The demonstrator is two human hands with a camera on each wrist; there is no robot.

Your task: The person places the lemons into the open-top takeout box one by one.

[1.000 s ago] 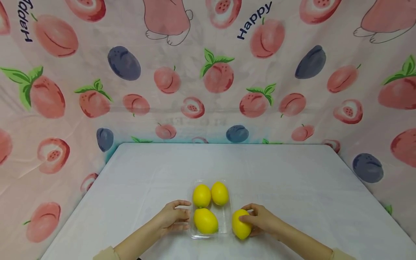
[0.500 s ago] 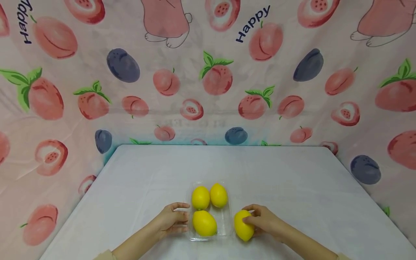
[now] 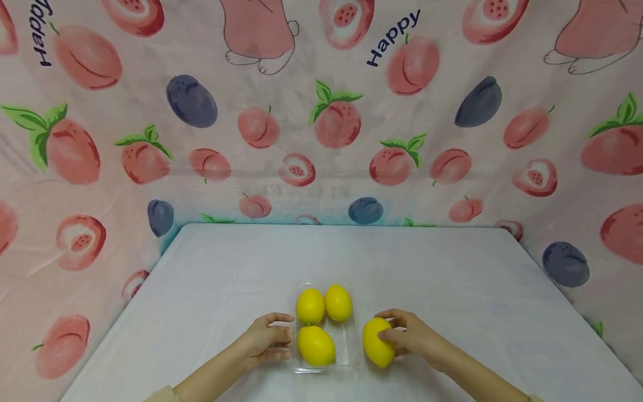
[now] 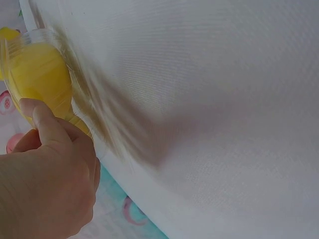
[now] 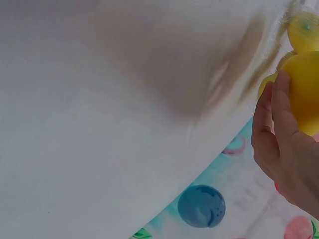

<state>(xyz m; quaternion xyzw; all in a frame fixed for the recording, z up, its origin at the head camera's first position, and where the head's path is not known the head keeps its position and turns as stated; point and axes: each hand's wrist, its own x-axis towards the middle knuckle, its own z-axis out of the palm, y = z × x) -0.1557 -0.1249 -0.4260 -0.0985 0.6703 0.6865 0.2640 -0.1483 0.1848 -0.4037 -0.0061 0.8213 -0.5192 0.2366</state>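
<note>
In the head view a clear plastic box (image 3: 346, 352) stands on the table, with three yellow lemons inside. Two lie side by side at the back, among them the back right lemon (image 3: 339, 303); the front left lemon (image 3: 316, 345) lies nearer. My left hand (image 3: 268, 339) is at the box's left wall, fingers fairly straight, touching or very close to it. My right hand (image 3: 409, 336) holds another lemon (image 3: 378, 343) between thumb and fingers, just right of the box. In the right wrist view the fingers (image 5: 282, 104) lie along that held lemon (image 5: 305, 94).
A white-covered table (image 3: 241, 262) stretches behind and to both sides of the box. A fruit-printed cloth (image 3: 281, 84) hangs behind the table and along its left and right sides.
The right hand with its lemon has shifted slightly right, away from the box, and the lemon now sits a little higher in view. The left hand and box stay put.
</note>
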